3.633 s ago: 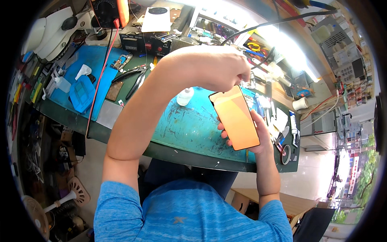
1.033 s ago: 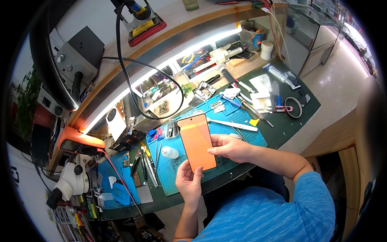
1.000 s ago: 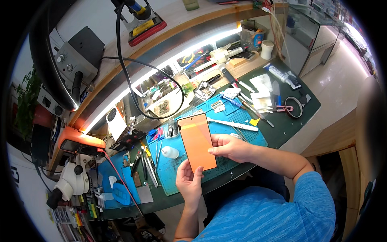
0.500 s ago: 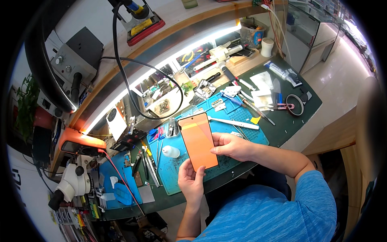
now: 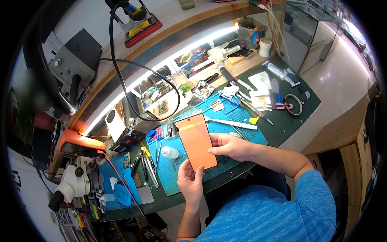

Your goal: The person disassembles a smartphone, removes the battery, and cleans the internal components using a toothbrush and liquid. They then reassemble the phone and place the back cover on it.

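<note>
A smartphone (image 5: pixel 196 141) with an orange lit screen is held up over the blue work mat, its screen facing me. Fingers of my left hand (image 5: pixel 191 180) wrap the lower left corner, with the thumb at the bottom edge. At the phone's right edge, my right hand (image 5: pixel 227 145) pinches it, thumb on the front and fingers behind. Just left of the phone stands a white squeeze bottle (image 5: pixel 169 152). A white-handled brush-like tool (image 5: pixel 231 122) lies on the mat (image 5: pixel 173 177) to the right.
Tweezers and pliers (image 5: pixel 149 167) lie left of the mat. An orange multimeter (image 5: pixel 80 142) and a white microscope (image 5: pixel 74 181) stand at the left. Screwdrivers (image 5: pixel 258 111), a tape roll (image 5: pixel 293 105) and a tube (image 5: pixel 275 69) lie at the right. A black cable (image 5: pixel 114 48) loops over the bench.
The view has shifted slightly, moving the bench a little left in the picture. Both hands keep the same hold on the phone.
</note>
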`<state>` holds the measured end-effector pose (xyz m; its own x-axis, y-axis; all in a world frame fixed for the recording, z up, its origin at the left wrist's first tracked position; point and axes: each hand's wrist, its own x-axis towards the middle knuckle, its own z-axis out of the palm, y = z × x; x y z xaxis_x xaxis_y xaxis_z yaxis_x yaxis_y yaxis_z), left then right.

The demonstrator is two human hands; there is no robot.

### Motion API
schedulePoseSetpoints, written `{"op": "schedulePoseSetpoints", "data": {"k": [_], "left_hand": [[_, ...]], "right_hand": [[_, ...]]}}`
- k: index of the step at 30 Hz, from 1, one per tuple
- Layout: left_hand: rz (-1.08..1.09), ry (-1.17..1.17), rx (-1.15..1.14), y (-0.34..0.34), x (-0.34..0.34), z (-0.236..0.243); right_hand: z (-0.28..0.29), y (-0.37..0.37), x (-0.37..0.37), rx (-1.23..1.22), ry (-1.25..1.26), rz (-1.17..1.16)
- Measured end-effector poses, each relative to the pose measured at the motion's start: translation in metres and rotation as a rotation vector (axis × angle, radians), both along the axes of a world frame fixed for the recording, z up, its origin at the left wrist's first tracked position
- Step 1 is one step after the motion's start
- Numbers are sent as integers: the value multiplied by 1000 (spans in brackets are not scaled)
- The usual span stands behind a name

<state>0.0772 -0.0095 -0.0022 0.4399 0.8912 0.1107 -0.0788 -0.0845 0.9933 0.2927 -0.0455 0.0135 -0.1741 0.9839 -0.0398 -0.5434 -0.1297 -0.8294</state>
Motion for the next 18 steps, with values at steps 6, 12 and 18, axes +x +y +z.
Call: {"op": "schedulePoseSetpoints", "data": {"k": [6, 12, 18], "left_hand": [[-9, 19, -4, 0, -2, 1], [-14, 9, 32, 3, 1, 2], [137, -102, 92, -1, -9, -5]], "right_hand": [[-1, 1, 0, 10, -15, 0], [4, 2, 7, -32, -30, -125], [16, -16, 20, -132, -274, -73]]}}
